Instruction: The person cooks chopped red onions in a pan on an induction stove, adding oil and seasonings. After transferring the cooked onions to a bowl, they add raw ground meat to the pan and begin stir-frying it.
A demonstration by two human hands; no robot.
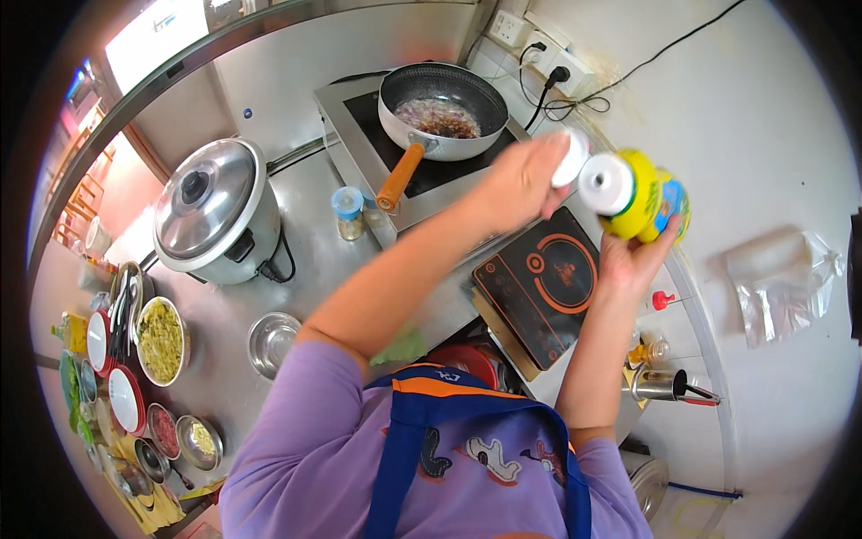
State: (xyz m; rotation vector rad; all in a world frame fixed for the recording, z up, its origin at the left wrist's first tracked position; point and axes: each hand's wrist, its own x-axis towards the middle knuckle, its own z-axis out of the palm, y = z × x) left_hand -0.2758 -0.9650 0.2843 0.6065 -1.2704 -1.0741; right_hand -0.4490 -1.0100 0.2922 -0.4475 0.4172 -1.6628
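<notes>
My left hand [522,178], slightly blurred, pinches a round white cap [572,158] near the wok's right side. Close to that cap, my right hand [636,252] grips a yellow plastic bottle [643,195] with a blue patch on its label. The bottle leans left, and its white top [606,183] shows a small opening. Behind my left forearm, a wok [441,101] with a wooden handle [402,175] holds chopped purplish bits in bubbling liquid with a dark brown patch. It sits on a built-in cooktop [360,111]. Below the bottle lies a black portable induction cooker [539,290].
A lidded electric cooker [215,209] stands left of a blue-capped jar [349,212]. A steel bowl [273,343] sits on the counter. Farther left are a bowl of chopped greens [161,340] and several ingredient bowls. Plugged-in cords [555,77] run along the wall.
</notes>
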